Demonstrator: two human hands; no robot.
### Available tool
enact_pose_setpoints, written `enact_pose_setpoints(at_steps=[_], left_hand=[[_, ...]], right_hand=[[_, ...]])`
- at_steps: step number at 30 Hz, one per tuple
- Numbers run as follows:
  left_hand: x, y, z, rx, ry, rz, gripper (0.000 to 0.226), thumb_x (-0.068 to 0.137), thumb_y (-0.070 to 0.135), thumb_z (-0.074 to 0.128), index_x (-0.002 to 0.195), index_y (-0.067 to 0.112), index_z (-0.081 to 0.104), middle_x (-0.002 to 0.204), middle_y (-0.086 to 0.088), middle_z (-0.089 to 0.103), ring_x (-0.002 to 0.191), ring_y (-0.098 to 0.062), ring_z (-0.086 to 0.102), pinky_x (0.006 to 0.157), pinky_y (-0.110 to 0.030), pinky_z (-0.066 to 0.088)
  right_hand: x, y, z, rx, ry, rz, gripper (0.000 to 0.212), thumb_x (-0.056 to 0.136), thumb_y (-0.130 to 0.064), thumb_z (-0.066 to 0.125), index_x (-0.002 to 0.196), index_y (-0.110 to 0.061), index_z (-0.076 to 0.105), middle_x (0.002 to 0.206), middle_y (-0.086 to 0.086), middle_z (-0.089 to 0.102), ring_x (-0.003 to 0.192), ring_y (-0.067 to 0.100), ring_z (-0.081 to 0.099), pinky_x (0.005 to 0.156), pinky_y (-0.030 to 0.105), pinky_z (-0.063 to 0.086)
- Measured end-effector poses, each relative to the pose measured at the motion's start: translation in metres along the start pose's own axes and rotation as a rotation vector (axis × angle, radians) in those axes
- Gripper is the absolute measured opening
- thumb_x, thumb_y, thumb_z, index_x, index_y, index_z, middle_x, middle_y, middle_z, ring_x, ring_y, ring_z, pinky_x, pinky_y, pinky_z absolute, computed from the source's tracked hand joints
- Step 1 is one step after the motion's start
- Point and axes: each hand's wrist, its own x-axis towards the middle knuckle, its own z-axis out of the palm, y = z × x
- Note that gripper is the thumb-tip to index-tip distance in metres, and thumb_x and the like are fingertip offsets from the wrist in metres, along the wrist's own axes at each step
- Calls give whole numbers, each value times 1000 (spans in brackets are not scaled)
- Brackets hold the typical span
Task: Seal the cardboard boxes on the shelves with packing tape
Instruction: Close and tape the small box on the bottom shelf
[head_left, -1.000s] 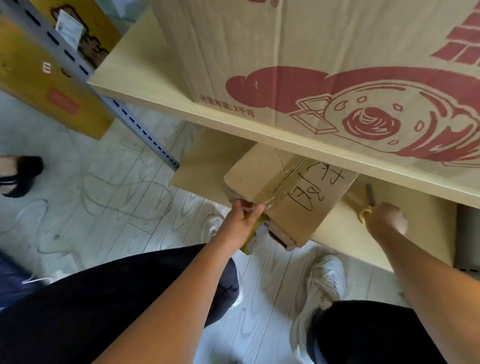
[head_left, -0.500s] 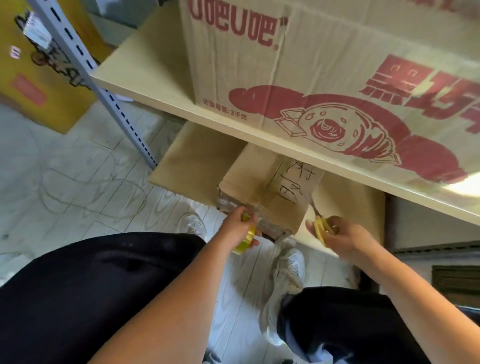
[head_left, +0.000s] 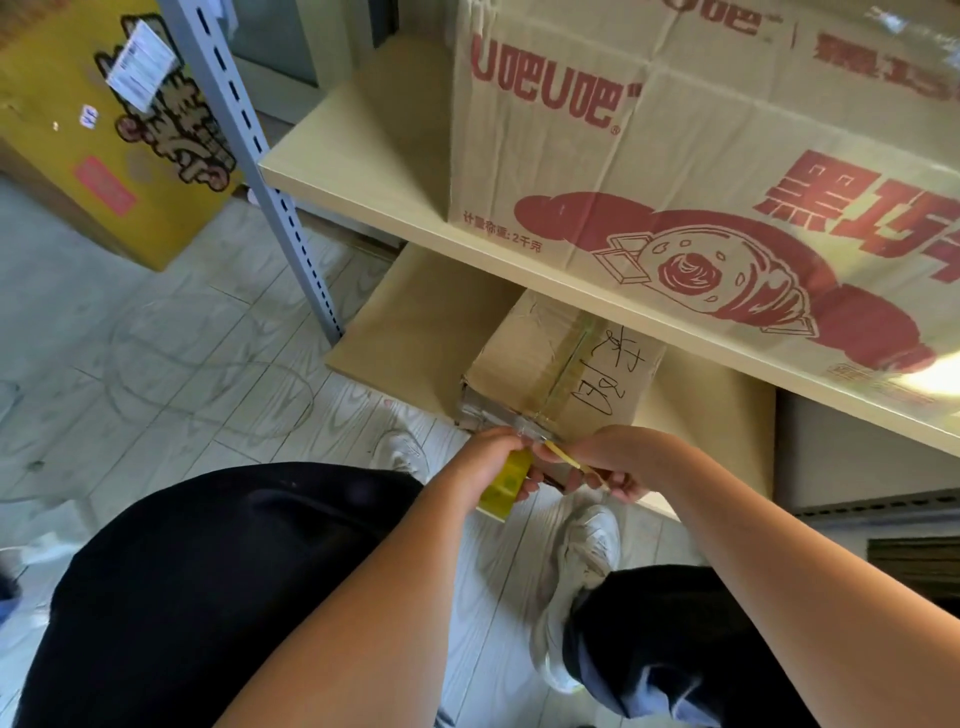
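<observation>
Tape (head_left: 563, 371) runs along our small box (head_left: 524, 364); left hand (head_left: 488, 457) grips the roll (head_left: 506, 486), right hand (head_left: 605, 462) grips scissors (head_left: 566, 460); next, we cut cleanly.

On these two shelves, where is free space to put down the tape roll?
Upper shelf: a bare strip between the grey upright post and the big printed box. Lower shelf: bare board left of the small handwritten box, and a narrower patch to its right. Crowded: the small box's front edge, where the left hand with the tape roll meets the right hand.
</observation>
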Motion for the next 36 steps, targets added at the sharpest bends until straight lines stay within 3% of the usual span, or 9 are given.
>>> enact_pose_setpoints(at_steps=[5, 10, 14, 16, 22, 27, 30, 33, 36], left_hand=[[4, 2, -5, 3, -32, -62, 17, 78, 9, 71, 93, 2, 68, 70, -17, 66, 54, -24, 59, 55, -28, 51], [11, 2, -8, 33, 46, -77, 18, 93, 16, 55, 95, 2, 66, 68, -18, 67, 52, -24, 61, 54, -30, 51], [12, -22, -25, 168, 205, -163, 19, 100, 13, 47, 104, -2, 57, 81, -24, 62, 37, -23, 58, 41, -24, 45], [12, -38, -36, 232, 274, -206, 19, 98, 11, 44, 106, -4, 52, 79, -27, 62, 39, -27, 60, 46, -27, 47], [3, 5, -14, 107, 165, -115, 18, 94, 23, 54, 94, 5, 58, 73, -17, 67, 60, -27, 63, 62, -34, 51], [9, 18, 20, 71, 113, -41, 46, 90, 58, 60, 104, 15, 59, 74, -10, 67, 58, -20, 65, 63, -35, 56], [20, 7, 24, 107, 200, 64, 41, 95, 52, 53, 101, 12, 59, 72, -11, 65, 53, -20, 62, 53, -30, 54], [31, -4, 16, 144, 201, 101, 46, 93, 54, 56, 106, 11, 61, 75, -13, 65, 54, -21, 60, 51, -29, 53], [38, -5, 6, 184, 270, 119, 41, 92, 53, 59, 104, 14, 61, 69, -9, 66, 50, -19, 60, 50, -29, 49]], right_hand=[[27, -8, -1, 187, -22, 30, 43, 93, -50, 60, 81, -8, 61, 52, 3, 59, 35, 9, 36, 39, 19, 26], [15, -16, -1, -223, 91, -186, 52, 84, -64, 63, 71, -13, 66, 49, -3, 50, 41, 12, 40, 44, 19, 33], [19, 0, 1, -555, 333, -245, 50, 93, -55, 54, 85, -9, 71, 76, -1, 66, 75, 20, 61, 68, 26, 52], [9, 19, 0, -633, 409, -287, 46, 97, -51, 50, 83, -10, 62, 76, 2, 60, 76, 22, 58, 63, 26, 48], [-6, 106, -32, -43, 238, -112, 17, 99, -15, 54, 95, -7, 69, 88, 3, 72, 68, 14, 67, 63, 24, 57], [55, 130, -53, -52, 359, 117, 14, 97, -8, 56, 83, -6, 53, 76, 4, 67, 59, 13, 68, 59, 21, 55], [94, 132, -55, -51, 433, 137, 9, 98, -11, 55, 95, -4, 58, 75, 3, 70, 50, 8, 62, 61, 23, 57], [120, 130, -61, -67, 499, 94, 6, 96, -10, 59, 91, -7, 56, 67, 1, 63, 53, 10, 59, 46, 24, 48], [153, 125, -72, 235, 512, 60, 13, 97, -9, 58, 89, 0, 60, 71, 9, 68, 51, 13, 66, 44, 23, 53]])
